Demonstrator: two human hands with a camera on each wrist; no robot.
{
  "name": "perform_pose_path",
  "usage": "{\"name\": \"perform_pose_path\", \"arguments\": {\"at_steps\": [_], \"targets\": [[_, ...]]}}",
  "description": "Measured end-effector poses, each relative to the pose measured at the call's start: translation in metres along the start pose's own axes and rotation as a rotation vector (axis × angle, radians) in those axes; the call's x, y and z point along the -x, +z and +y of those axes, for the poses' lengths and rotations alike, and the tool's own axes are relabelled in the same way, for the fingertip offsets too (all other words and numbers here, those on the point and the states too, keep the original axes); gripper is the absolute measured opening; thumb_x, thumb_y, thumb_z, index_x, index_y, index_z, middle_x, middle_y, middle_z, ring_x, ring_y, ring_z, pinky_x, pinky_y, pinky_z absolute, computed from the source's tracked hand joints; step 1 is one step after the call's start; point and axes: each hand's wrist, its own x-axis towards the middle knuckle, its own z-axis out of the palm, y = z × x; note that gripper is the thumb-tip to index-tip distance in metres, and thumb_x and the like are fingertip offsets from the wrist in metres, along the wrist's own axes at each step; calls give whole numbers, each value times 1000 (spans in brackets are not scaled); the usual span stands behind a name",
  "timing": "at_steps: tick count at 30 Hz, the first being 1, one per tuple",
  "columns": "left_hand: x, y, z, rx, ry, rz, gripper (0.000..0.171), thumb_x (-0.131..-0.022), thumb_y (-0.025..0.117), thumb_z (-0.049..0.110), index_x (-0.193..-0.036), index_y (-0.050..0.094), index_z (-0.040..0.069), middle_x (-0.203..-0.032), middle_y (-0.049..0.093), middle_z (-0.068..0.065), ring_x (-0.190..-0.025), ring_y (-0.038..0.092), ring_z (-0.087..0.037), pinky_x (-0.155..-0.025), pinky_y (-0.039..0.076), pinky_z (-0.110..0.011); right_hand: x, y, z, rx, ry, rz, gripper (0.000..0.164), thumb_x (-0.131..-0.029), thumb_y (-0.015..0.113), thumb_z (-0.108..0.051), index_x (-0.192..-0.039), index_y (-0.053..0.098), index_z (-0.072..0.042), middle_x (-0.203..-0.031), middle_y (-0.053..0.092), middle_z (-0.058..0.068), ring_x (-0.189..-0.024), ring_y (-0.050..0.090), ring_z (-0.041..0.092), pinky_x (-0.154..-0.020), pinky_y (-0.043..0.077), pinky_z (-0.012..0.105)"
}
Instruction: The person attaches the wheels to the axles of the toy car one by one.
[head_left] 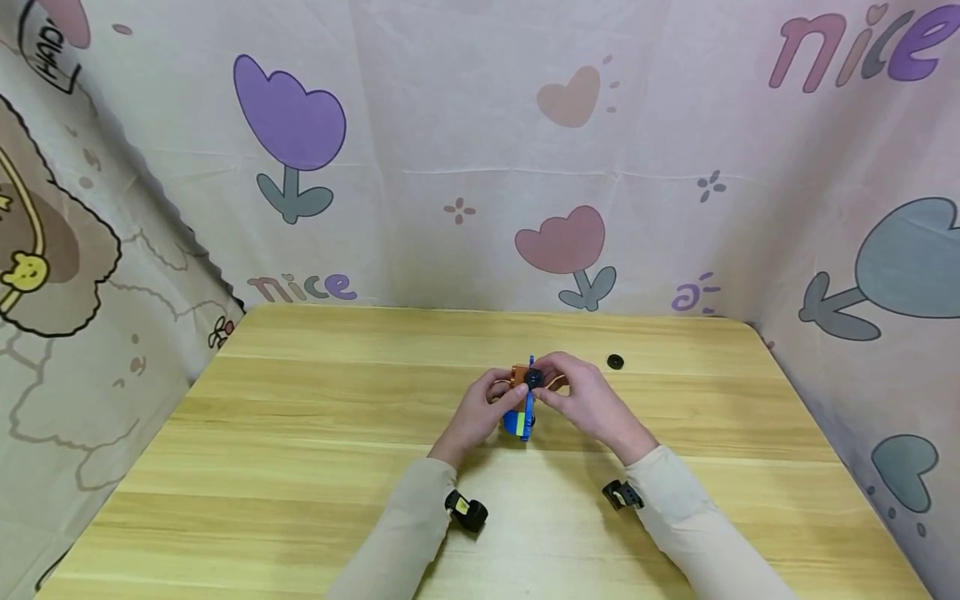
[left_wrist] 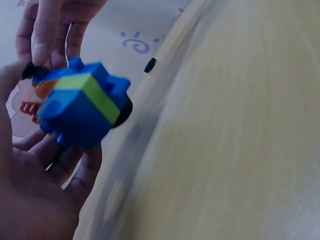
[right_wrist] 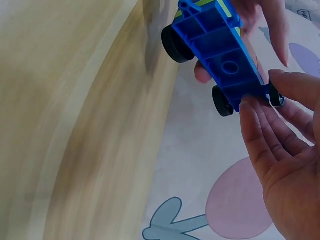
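A toy car (right_wrist: 215, 50) with a blue ribbed underside, a yellow-green stripe and an orange part is held up between both hands, tipped on its side in the head view. My left hand (head_left: 476, 410) grips its body, fingers behind and thumb near the orange part (head_left: 519, 375). At one end of the car, my right hand (head_left: 588, 403) pinches a small black wheel (right_wrist: 276, 95) beside the blue chassis. Two more black wheels, a larger one (right_wrist: 177, 44) and a smaller one (right_wrist: 222, 101), sit along the car's other side.
A loose black wheel (head_left: 615, 362) lies on the wooden table (head_left: 315, 433), to the right of and beyond my hands. A printed cloth (head_left: 435, 108) hangs behind the table and at both sides. Black wrist cameras are strapped over both sleeves (head_left: 416, 508).
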Motion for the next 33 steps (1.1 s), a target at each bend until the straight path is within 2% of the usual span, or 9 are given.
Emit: {"name": "perform_pose_path", "arguments": {"at_steps": [4,8,12,15,20,24,33], "targets": [[0,2,1,-15,-19,37,52,-95,61,46,-128,54,6,-113,69,-9,-101,64,-22,-95,48,-46,1,1,0,-22,-15,3,29,-88,74,-7,-116,63,-9,-98,67,-1,-87,64,13,-80,55,45],[0,3,1,-16,-3,45,47,-97,60,41,-127,55,4,-113,69,-10,-101,64,-23,-92,50,-44,2,2,4,-58,-18,13,23,-93,69,-11,-115,64,-9,-100,68,-2,-90,64,14,-79,54,40],[1,3,2,-29,6,49,43,-100,57,36,-128,54,4,-114,69,-11,-103,64,-24,-94,49,-45,2,2,6,-130,10,28,17,-99,60,-13,-115,66,-9,-100,69,-1,-92,66,24,-77,54,36],[1,4,2,-35,4,51,43,-101,56,34,-130,53,3,-115,68,-13,-104,63,-25,-96,47,-46,2,1,5,-182,54,29,17,-100,59,-12,-116,65,-8,-99,68,1,-92,66,30,-77,54,35],[1,4,4,-42,-6,62,46,-99,57,39,-128,54,4,-116,68,-11,-105,62,-24,-96,47,-46,1,2,4,-248,99,31,21,-99,60,-10,-119,61,-4,-102,66,5,-95,64,24,-81,54,32],[1,5,3,-25,-19,72,48,-97,59,44,-125,54,5,-117,67,-11,-106,61,-23,-97,47,-45,0,4,4,-280,100,42,22,-98,60,-9,-119,60,-1,-105,65,9,-95,64,22,-82,55,33],[1,3,3,21,-33,100,44,-97,62,38,-121,54,2,-117,67,-14,-104,62,-27,-93,49,-43,-2,11,4,-316,107,59,20,-98,60,-4,-118,60,0,-102,65,11,-93,64,25,-81,55,33]]}}
